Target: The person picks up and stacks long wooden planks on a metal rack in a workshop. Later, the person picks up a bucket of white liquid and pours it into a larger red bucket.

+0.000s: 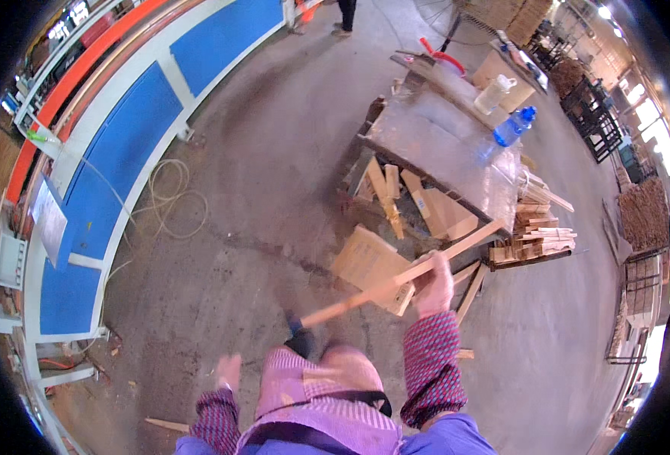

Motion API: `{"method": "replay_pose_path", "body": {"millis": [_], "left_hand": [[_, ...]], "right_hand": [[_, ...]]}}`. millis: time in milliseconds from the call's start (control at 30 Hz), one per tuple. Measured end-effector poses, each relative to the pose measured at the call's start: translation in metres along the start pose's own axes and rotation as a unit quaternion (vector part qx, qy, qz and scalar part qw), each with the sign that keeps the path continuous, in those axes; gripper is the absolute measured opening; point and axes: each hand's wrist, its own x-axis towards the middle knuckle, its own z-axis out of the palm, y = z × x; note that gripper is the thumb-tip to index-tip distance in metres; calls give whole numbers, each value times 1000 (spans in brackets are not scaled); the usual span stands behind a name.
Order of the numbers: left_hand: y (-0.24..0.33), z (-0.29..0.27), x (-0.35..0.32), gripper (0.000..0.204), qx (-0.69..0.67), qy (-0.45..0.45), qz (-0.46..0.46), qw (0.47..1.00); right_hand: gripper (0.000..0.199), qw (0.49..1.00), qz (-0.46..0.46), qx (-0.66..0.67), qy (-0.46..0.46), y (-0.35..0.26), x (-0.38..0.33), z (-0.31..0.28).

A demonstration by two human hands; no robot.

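Head view shows our right hand [433, 290], its grip pinching a long, flat wooden strip [380, 287] that slants before us, overlapping a tan carton [361, 258]. Some fingers hide behind the wood. Our left hand [229, 371] is low and blurred; we cannot tell whether its grip is spread. Past the strip, we see a smooth-topped desk [433, 129]; concrete floor [251, 174] stretches broadly toward a blue-panelled machine [134, 129], cut off by the dark rim.

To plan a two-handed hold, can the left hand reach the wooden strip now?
Likely yes: the left hand seems empty, and the wooden strip slants down toward it, with nothing visible between.
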Motion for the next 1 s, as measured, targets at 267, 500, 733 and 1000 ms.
{"method": "replay_pose_path", "body": {"millis": [267, 500, 733, 1000], "left_hand": [[115, -181, 96, 73, -184, 137, 9, 973], [196, -234, 147, 75, -151, 88, 54, 983], [189, -282, 191, 60, -21, 2, -31, 999], [292, -344, 299, 56, 24, -28, -18, 999]], "right_hand": [[46, 965, 109, 224, 86, -5, 61, 96], [47, 970, 35, 239, -15, -14, 148, 152], [45, 947, -273, -152, 76, -81, 274, 222], [29, 374, -300, -877, 18, -95, 406, 286]]}}
